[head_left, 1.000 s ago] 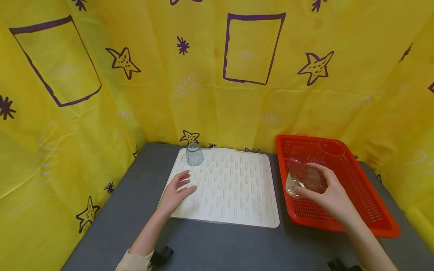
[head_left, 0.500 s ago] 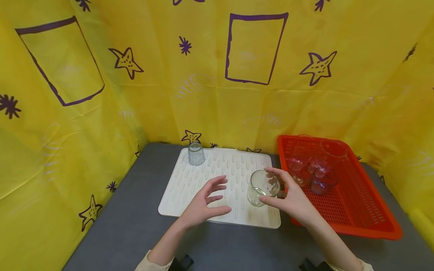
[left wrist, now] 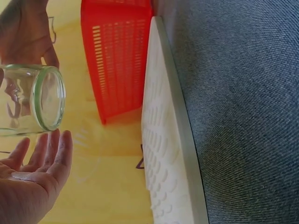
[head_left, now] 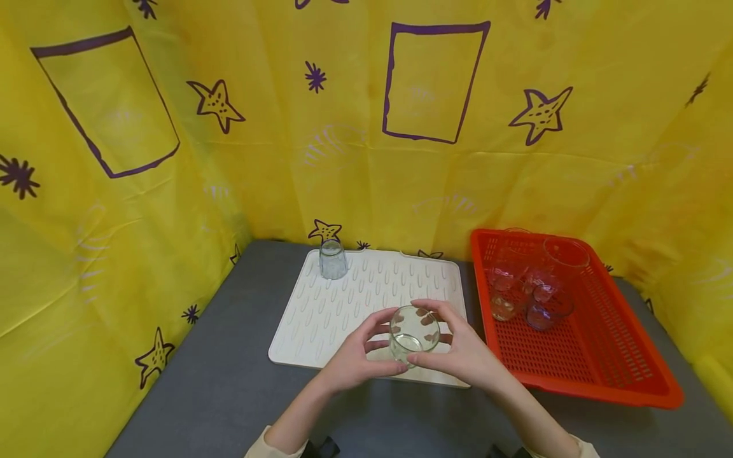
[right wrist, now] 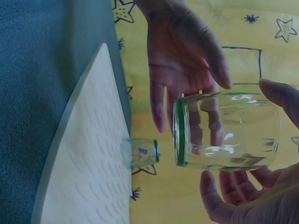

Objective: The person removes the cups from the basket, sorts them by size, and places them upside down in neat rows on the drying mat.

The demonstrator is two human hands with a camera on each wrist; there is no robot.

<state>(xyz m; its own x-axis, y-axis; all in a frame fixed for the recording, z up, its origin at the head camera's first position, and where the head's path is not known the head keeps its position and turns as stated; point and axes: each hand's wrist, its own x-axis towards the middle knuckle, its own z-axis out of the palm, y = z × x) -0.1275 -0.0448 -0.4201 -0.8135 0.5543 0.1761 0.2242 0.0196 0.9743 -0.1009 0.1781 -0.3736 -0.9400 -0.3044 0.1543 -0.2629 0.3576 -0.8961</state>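
A clear drinking glass (head_left: 413,343) is held upright, mouth up, above the front part of a white ribbed drying mat (head_left: 312,324). My right hand (head_left: 472,356) grips it from the right side, thumb in front and fingers round the back. From the left, my left hand (head_left: 355,359) comes up beside the same glass, its fingers fairly straight and its thumb near the base. In the left wrist view, the left fingertips (left wrist: 56,140) lie very close to the glass; contact is hard to tell. Another glass (head_left: 333,262) stands upside down at the mat's back left corner.
A red plastic basket (head_left: 647,395) sits right of the mat, with several glasses (head_left: 548,312) in its left and back part. Grey cloth (head_left: 200,375) covers the table. A yellow patterned curtain (head_left: 321,184) hangs behind and at both sides.
The right hand has lifted the glass out of the basket, carried it left over the mat and turned it upright. The left hand has moved right to meet it.
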